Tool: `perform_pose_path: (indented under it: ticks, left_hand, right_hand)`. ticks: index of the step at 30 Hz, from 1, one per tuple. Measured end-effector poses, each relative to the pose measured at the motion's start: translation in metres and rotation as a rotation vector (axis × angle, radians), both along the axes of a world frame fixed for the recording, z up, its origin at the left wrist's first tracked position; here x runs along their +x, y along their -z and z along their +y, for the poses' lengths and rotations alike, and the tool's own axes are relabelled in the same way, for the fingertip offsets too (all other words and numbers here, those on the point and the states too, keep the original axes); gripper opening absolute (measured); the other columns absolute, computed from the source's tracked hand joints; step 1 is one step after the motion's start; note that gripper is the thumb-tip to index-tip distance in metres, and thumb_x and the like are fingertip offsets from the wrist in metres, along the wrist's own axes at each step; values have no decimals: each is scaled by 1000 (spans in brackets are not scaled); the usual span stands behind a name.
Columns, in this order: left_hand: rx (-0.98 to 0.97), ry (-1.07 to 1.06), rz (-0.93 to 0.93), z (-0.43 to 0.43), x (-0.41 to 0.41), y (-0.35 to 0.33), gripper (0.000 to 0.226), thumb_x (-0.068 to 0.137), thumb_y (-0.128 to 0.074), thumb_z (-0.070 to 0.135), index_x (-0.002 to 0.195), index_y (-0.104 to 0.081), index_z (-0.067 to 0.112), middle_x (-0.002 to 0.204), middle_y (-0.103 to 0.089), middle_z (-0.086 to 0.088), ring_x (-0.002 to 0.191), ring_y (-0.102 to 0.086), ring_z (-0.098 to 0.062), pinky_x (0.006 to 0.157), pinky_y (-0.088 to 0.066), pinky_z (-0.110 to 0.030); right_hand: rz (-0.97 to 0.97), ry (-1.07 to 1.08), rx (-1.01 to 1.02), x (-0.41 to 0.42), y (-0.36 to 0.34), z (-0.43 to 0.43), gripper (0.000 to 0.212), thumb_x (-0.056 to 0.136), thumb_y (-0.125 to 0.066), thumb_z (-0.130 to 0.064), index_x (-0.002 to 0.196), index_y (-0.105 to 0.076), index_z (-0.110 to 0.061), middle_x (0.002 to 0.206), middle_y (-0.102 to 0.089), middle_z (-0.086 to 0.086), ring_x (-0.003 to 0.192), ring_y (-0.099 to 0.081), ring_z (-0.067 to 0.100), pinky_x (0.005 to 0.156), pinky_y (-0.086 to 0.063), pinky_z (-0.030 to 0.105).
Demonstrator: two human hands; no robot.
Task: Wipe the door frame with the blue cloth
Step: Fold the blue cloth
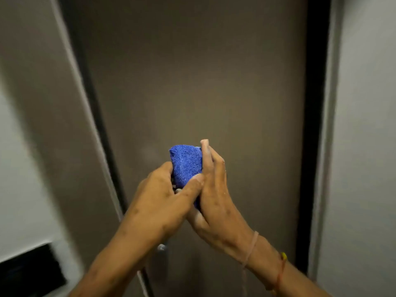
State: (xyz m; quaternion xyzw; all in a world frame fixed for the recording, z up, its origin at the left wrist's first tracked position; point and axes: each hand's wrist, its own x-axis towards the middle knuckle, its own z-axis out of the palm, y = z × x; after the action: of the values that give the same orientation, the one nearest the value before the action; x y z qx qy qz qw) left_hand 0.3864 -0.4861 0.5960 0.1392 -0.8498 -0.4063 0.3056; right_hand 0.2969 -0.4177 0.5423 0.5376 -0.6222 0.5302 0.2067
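I am looking at what seems an indoor entry or corridor of a home or flat: a plain brown door (192, 82) fills my view, set in a dark door frame (315, 125), with pale painted walls (368, 146) either side and a black wall panel (30, 273) low left.

Left hand (159, 196) and right hand (214, 189) clasp a folded blue cloth (186, 166) before a brown door (192, 82); dark door frame (315, 103) at right.

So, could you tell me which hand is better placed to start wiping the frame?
Probably the right hand: its fingers already back the blue cloth, and the door frame stands on its side.
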Motion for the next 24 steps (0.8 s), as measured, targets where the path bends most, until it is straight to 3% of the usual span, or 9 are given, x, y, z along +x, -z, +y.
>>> perform_pose_path:
  ticks: [3,4,7,10,12,14,17,20,24]
  left_hand:
    - [54,185,-121,43,-48,37,12,85,-61,20,96,-65,20,85,-75,-4,78,-71,-21,76,-58,-44]
    - [51,257,-169,55,-62,46,13,87,-59,17,99,-65,18,88,-75,-6,81,-71,-23,78,-57,-43]
    - [89,476,-303,107,-109,82,15,89,-56,14,101,-65,14,93,-75,-8,86,-71,-23,76,-56,-36]
    - [168,651,-380,167,-156,120,14,90,-55,12,98,-65,18,88,-74,0,77,-70,-11,66,-56,-22]
    - [232,730,-429,200,-186,143,15,90,-55,10,98,-65,17,85,-73,2,71,-68,-4,61,-54,-15]
    - [316,792,-523,239,-226,173,17,90,-56,9,103,-65,14,86,-73,0,68,-67,-4,56,-51,-14]
    - [409,821,-655,285,-273,223,20,89,-57,10,108,-64,14,89,-73,-4,70,-69,-9,52,-52,-18]
    - [478,784,-819,333,-320,305,24,89,-56,4,111,-62,9,100,-71,-15,85,-68,-26,66,-55,-32]
    - [551,747,-1097,390,-363,429,22,89,-58,9,110,-61,13,103,-70,-10,87,-69,-25,67,-58,-36]
  right_hand:
    - [-302,85,119,-34,42,72,108,75,-63,-35,136,27,-34,150,4,-6,140,-4,-1,109,-20,9]
    - [-414,87,150,-46,54,93,112,72,-64,-39,137,27,-34,150,5,-10,139,-5,-4,107,-20,8]
    - [-911,11,118,-83,94,176,117,67,-68,-38,143,20,-27,145,-21,-16,139,-23,5,114,-28,31]
    - [-1335,-69,-161,-117,137,257,85,73,-67,-28,144,-22,-17,129,-55,-3,115,-56,17,102,-46,46]
    - [-1427,-57,-218,-135,163,298,59,79,-69,-25,131,-46,-8,128,-58,15,109,-60,25,98,-49,47]
    - [-1516,-28,-299,-157,197,345,56,81,-65,-25,128,-49,1,133,-54,23,117,-56,32,104,-43,50]
    - [-1606,58,-375,-179,253,398,50,81,-63,-24,124,-54,-1,131,-57,19,122,-54,31,105,-42,46]
    - [-1714,180,-310,-201,331,445,38,85,-64,-30,119,-61,-15,123,-66,10,114,-61,26,92,-54,36]
    - [-1863,500,-182,-214,435,494,43,75,-67,-48,109,-63,-21,105,-73,1,96,-70,17,76,-58,27]
